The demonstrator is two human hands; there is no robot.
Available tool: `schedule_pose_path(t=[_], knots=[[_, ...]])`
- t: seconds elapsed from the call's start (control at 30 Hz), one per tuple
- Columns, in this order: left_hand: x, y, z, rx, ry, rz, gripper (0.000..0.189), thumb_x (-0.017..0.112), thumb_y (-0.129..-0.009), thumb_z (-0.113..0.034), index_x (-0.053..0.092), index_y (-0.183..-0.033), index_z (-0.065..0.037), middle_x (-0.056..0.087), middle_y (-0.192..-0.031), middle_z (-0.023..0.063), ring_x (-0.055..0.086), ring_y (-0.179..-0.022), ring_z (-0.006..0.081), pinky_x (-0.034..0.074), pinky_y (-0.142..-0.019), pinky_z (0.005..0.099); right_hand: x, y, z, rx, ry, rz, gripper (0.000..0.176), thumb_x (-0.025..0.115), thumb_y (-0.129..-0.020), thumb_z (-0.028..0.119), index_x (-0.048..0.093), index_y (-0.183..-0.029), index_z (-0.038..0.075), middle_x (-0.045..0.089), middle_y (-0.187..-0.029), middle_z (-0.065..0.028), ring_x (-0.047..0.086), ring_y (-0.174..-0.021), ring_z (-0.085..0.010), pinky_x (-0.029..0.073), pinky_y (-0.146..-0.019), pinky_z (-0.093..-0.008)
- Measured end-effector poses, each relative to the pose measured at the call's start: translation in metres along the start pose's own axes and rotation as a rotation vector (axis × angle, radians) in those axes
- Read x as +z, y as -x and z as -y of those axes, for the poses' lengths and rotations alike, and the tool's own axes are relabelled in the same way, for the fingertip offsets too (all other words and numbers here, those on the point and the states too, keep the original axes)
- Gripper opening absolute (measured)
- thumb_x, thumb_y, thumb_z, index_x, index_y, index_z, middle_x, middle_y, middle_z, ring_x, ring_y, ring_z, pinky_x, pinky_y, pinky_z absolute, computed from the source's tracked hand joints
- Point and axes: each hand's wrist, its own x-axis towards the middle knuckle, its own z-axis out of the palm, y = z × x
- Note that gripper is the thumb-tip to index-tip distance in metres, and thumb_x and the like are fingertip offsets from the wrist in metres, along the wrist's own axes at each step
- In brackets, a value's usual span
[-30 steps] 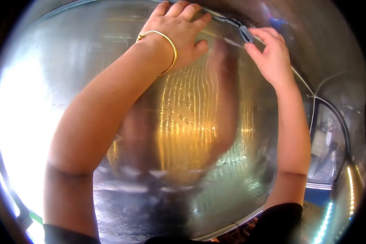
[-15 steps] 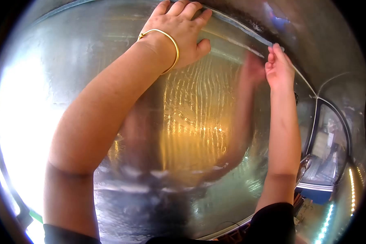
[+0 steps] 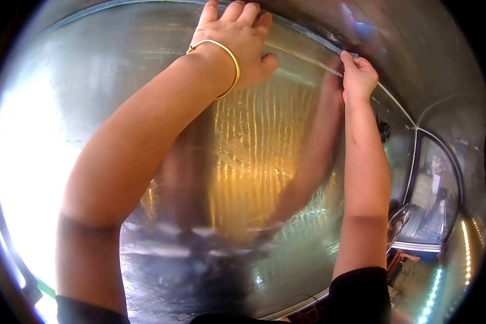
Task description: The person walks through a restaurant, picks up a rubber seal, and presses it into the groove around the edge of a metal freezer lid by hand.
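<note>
A shiny, wavy metal sheet (image 3: 254,140) fills most of the view and mirrors warm yellow light and the arms. Along its curved top edge runs a bluish-grey strip (image 3: 302,28). My left hand (image 3: 232,40), with a gold bangle (image 3: 233,60) at the wrist, lies spread against the top of the sheet, its fingertips at the strip. To its right, my right hand (image 3: 360,76) is closed at the same edge, thumb and fingers pressed together by the strip. What lies inside those fingers is too small to make out.
At the right stands a dark-framed window (image 3: 429,189). Below it, lit strips (image 3: 466,248) glow beside a cluttered lower area. A dark curved metal surface (image 3: 405,48) continues above the strip. Very bright light covers the left side of the sheet.
My right hand has moved a little left and up along the strip and turned, its fingers now curled more tightly. My left hand stays nearly in place.
</note>
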Motion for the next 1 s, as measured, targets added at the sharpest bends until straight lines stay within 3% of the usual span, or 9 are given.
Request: schedule_pose_path(t=[0.03, 0.13, 0.27, 0.4, 0.6, 0.73, 0.87, 0.9, 1.0], knots=[[0.002, 0.0, -0.001, -0.017, 0.0, 0.105, 0.075, 0.049, -0.093, -0.05, 0.043, -0.148, 0.001, 0.047, -0.146, 0.0181, 0.039, -0.14, 0.0316, 0.025, -0.117, 0.052, 0.0, -0.001, -0.002, -0.043, 0.026, 0.005, 0.02, 0.084, -0.082, 0.015, 0.072, -0.082, 0.0, 0.067, -0.075, -0.0002, 0.056, -0.067, -0.0082, 0.046, -0.063, -0.0245], [0.037, -0.004, -0.008, 0.042, -0.023, -0.183, 0.056, 0.053, -0.093, -0.036, 0.051, -0.141, -0.007, 0.048, -0.147, 0.0096, 0.043, -0.137, 0.029, 0.031, -0.117, 0.0444, 0.001, 0.0, -0.003, -0.174, 0.221, -0.07, 0.024, 0.085, -0.081, 0.021, 0.073, -0.079, 0.0, 0.067, -0.069, 0.0, 0.055, -0.061, -0.0082, 0.046, -0.059, -0.0251], [0.042, -0.023, -0.032, 0.26, 0.113, -0.002, 0.06, 0.05, -0.095, -0.038, 0.049, -0.143, -0.002, 0.048, -0.147, 0.0086, 0.041, -0.14, 0.0256, 0.029, -0.118, 0.0418, 0.002, 0.006, 0.007, -0.106, 0.321, -0.12, 0.029, 0.083, -0.078, 0.035, 0.075, -0.078, 0.007, 0.072, -0.071, -0.0061, 0.067, -0.065, -0.0219, 0.054, -0.069, -0.036], [0.05, -0.031, -0.039, 0.204, 0.1, -0.028, 0.061, 0.05, -0.095, -0.04, 0.048, -0.145, -0.004, 0.049, -0.147, 0.0075, 0.042, -0.139, 0.0245, 0.029, -0.118, 0.0408, 0.003, 0.005, 0.008, -0.187, 0.368, -0.143, 0.029, 0.084, -0.08, 0.028, 0.074, -0.078, 0.001, 0.07, -0.069, -0.0031, 0.06, -0.061, -0.0116, 0.05, -0.063, -0.0298], [0.007, -0.042, -0.039, 0.207, 0.073, 0.293, 0.066, 0.048, -0.095, -0.046, 0.049, -0.145, -0.002, 0.053, -0.142, 0.012, 0.046, -0.133, 0.025, 0.032, -0.111, 0.0475, -0.006, 0.008, 0.028, -0.033, 0.682, -0.082, 0.039, 0.079, -0.078, 0.048, 0.075, -0.082, 0.009, 0.073, -0.079, -0.0072, 0.068, -0.072, -0.0227, 0.054, -0.072, -0.0379], [0.027, -0.043, -0.052, 0.133, 0.007, 0.133, 0.064, 0.045, -0.096, -0.042, 0.044, -0.151, -0.009, 0.05, -0.143, 0.0037, 0.044, -0.135, 0.0193, 0.032, -0.113, 0.0414, -0.018, 0.0, 0.016, 0.08, 0.597, -0.061, 0.034, 0.078, -0.081, 0.043, 0.075, -0.087, 0.009, 0.075, -0.083, -0.0083, 0.071, -0.078, -0.0268, 0.055, -0.077, -0.0408], [0.032, -0.044, -0.051, 0.121, 0.049, 0.125, 0.066, 0.047, -0.094, -0.042, 0.043, -0.152, -0.01, 0.049, -0.144, 0.0038, 0.043, -0.136, 0.0194, 0.03, -0.114, 0.0443, -0.025, 0.02, -0.007, -0.389, 0.285, -0.124, 0.014, 0.074, -0.086, 0.018, 0.075, -0.095, 0.007, 0.074, -0.099, -0.012, 0.069, -0.089, -0.0301, 0.053, -0.085, -0.0411], [0.03, -0.044, -0.053, 0.118, 0.046, 0.138, 0.067, 0.048, -0.093, -0.042, 0.043, -0.151, -0.01, 0.049, -0.144, 0.0039, 0.043, -0.136, 0.0193, 0.03, -0.114, 0.0446, -0.027, 0.031, 0.002, -0.692, 0.436, -0.052, 0.027, 0.071, -0.087, 0.022, 0.074, -0.108, 0.005, 0.071, -0.116, -0.0138, 0.065, -0.104, -0.032, 0.05, -0.094, -0.0422], [0.023, -0.04, -0.051, 0.15, 0.045, 0.094, 0.067, 0.049, -0.094, -0.046, 0.047, -0.147, -0.006, 0.052, -0.142, 0.0077, 0.044, -0.135, 0.0221, 0.03, -0.114, 0.0464, -0.013, 0.049, 0.015, -0.669, 0.641, 0.114, 0.052, 0.064, -0.093, 0.039, 0.065, -0.129, 0.001, 0.064, -0.131, -0.0184, 0.058, -0.117, -0.0372, 0.044, -0.103, -0.0446]])
